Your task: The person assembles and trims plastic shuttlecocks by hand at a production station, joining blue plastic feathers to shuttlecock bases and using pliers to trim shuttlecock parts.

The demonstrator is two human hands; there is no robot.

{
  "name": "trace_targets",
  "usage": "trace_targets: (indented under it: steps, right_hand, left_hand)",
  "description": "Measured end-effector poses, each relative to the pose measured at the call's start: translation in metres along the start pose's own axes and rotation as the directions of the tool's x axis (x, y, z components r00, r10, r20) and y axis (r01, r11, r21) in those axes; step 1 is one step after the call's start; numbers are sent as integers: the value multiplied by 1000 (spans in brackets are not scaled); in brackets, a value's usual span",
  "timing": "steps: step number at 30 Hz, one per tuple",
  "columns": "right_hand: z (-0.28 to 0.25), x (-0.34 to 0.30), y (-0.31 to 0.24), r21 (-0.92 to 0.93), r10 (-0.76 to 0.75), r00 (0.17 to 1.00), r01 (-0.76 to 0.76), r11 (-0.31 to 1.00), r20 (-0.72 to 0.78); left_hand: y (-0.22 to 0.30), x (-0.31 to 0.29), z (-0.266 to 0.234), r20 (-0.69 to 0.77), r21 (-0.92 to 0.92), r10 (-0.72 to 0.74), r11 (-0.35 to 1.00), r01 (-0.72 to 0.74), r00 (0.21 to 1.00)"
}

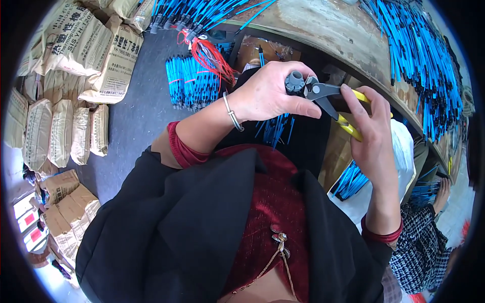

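Observation:
My left hand (273, 91) is closed around a dark grey ribbed, hollow round end piece (294, 81), whose open end faces up. Yellow-handled cutting pliers (328, 93) are in my right hand (371, 116), its fingers wrapped over the handles. The pliers' jaws lie right against the grey piece; I cannot tell whether they bite on anything. Just beyond my left knuckles stands a thin blue rod with a black tip (261, 55); its lower part is hidden. Under my hands, several blue rods (277, 130) lie over my dark lap.
A wooden bench (323, 25) carries a big pile of blue rods (414, 60) at right. Bundled blue rods (187, 81) and red wires (209, 55) lie ahead left. Paper sacks (111, 60) are stacked at left. A co-worker's hand (443, 194) and checked sleeve (417, 242) show at right.

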State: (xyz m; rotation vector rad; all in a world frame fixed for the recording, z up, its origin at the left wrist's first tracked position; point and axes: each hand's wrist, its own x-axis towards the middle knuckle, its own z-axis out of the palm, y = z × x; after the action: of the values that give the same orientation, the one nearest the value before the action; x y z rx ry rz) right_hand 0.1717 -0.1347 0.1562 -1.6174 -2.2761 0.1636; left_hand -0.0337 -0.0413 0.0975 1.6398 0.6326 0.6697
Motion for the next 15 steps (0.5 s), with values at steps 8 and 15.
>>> trace_targets:
  steps: [8, 15]
  right_hand:
    - [-11, 7, -8, -154, -51, 997, 60, 986, 60]
    - [21, -14, -24, -218, 94, 995, -102, 971, -45]
  left_hand:
    - [-1, -1, -2, 10, 44, 4, 999, -5, 1000]
    - [-6, 1, 9, -251, -1, -152, 988, 157, 956]
